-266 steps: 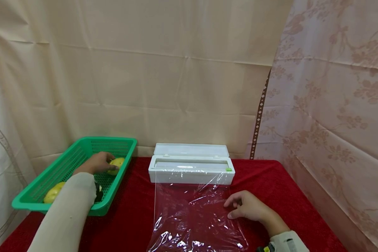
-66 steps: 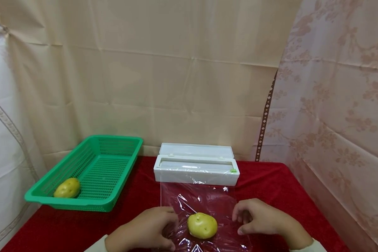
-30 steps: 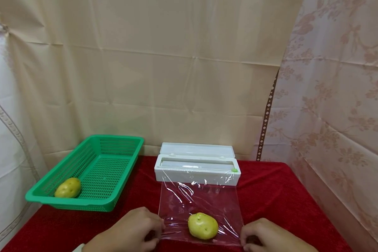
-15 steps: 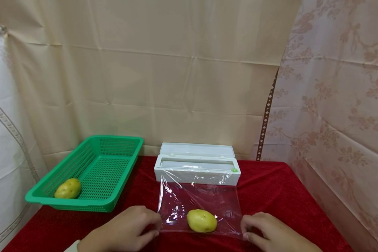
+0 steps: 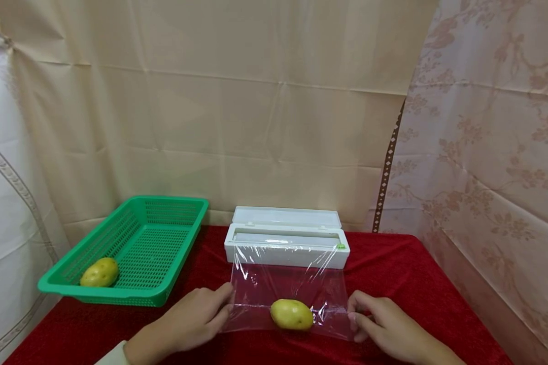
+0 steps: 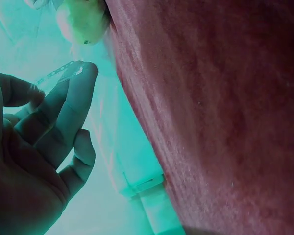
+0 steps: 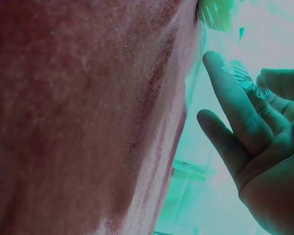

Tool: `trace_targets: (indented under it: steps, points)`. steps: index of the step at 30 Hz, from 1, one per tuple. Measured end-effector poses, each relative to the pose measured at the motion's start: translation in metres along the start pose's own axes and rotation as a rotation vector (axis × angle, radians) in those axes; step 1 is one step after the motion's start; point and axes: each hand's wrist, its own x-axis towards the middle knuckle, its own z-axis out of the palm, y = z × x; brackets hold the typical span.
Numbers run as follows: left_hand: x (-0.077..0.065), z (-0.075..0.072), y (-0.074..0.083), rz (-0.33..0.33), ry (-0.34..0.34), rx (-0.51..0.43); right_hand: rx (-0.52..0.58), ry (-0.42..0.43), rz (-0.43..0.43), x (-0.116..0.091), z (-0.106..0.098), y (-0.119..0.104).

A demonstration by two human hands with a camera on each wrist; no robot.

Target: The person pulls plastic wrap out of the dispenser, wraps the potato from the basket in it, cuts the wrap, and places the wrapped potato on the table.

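A yellow potato (image 5: pixel 291 314) lies in the middle of a clear sheet of plastic wrap (image 5: pixel 251 320) drawn from a white dispenser box (image 5: pixel 287 256). My left hand (image 5: pixel 194 317) pinches the sheet's left edge between thumb and fingers. At the opposite edge my right hand (image 5: pixel 383 324) pinches the film; a crinkled bit of it shows by the thumb in the right wrist view. The left wrist view has the potato (image 6: pixel 83 22) beyond the fingertips. The film stretches taut and creased between the hands and the box.
Left of the box stands a green plastic basket (image 5: pixel 164 263) with one potato (image 5: pixel 99 272) in its near corner. The box's lid (image 5: pixel 286 217) is raised at the back, and a green slider (image 5: pixel 340 246) sits at its right end. Red cloth (image 5: pixel 392 263) covers the table.
Earlier my left hand held a potato in the basket; now that potato lies on the film. Both hands have since taken the film's edges, lifting them slightly, and the potato has shifted a little toward the box.
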Motion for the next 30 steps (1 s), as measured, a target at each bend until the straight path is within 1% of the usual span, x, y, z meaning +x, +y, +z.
trace_targets:
  steps: [2, 5, 9, 13, 15, 19, 23, 26, 28, 30]
  points:
    - [0.002, 0.002, -0.002, -0.03, -0.012, -0.045, -0.02, 0.03, -0.003, 0.002, 0.002, 0.0]
    - [0.006, 0.005, -0.006, -0.073, -0.034, -0.08, -0.053, 0.085, 0.001, 0.006, 0.005, 0.001]
    - [0.012, 0.008, -0.011, -0.116, -0.035, -0.075, -0.083, 0.146, 0.028, 0.013, 0.008, 0.001]
    - [0.018, 0.011, -0.014, -0.148, -0.022, -0.063, -0.079, 0.173, 0.078, 0.02, 0.009, 0.002]
    - [0.021, 0.013, -0.015, -0.181, -0.036, -0.075, -0.071, 0.178, 0.098, 0.024, 0.009, 0.004]
    - [0.027, 0.019, -0.015, -0.266, -0.086, -0.124, -0.071, 0.18, 0.121, 0.03, 0.01, 0.008]
    - [0.032, 0.028, -0.017, -0.296, -0.093, -0.113, -0.096, 0.176, 0.149, 0.035, 0.014, 0.011]
    - [0.036, 0.033, -0.019, -0.319, -0.108, -0.107, -0.137, 0.193, 0.168, 0.039, 0.016, 0.014]
    - [0.039, 0.035, -0.02, -0.336, -0.127, -0.102, -0.18, 0.213, 0.183, 0.041, 0.018, 0.013]
    - [0.041, 0.036, -0.021, -0.327, -0.13, -0.054, -0.244, 0.234, 0.201, 0.043, 0.021, 0.012]
